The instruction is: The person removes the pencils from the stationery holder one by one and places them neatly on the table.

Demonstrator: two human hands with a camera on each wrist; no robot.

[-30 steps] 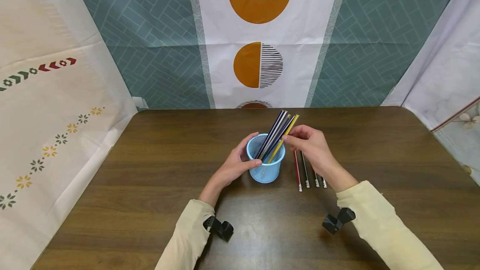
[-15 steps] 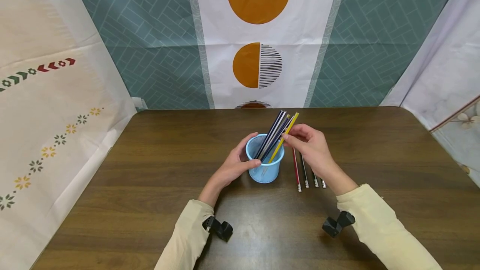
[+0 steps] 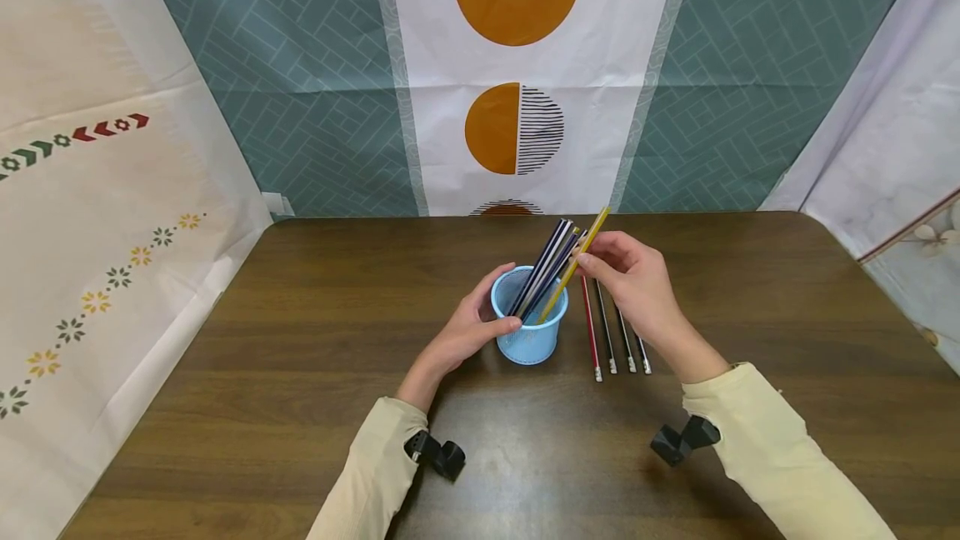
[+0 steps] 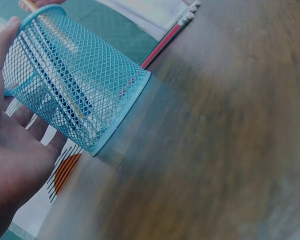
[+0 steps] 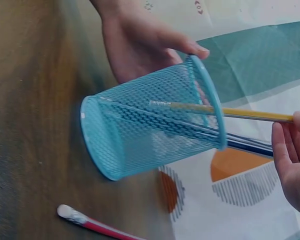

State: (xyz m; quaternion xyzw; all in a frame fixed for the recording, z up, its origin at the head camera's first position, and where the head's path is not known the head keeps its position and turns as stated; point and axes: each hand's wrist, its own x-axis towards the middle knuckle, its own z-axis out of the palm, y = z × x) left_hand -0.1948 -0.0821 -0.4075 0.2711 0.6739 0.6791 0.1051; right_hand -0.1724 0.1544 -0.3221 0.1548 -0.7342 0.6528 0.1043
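Head view: gripping the blue mesh cup (image 3: 529, 347) with the left hand (image 3: 471, 327); pinching the yellow pencil (image 3: 562, 283) with the right hand (image 3: 633, 282), slanting it into the cup beside the dark pencils (image 3: 538, 272). Left wrist view: holding the cup between thumb and fingers. Right wrist view: grasping the yellow pencil near its upper end (ferrule end inside the mesh, above the floor).

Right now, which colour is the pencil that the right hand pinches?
Yellow; the pinched pencil shows best in the head view.
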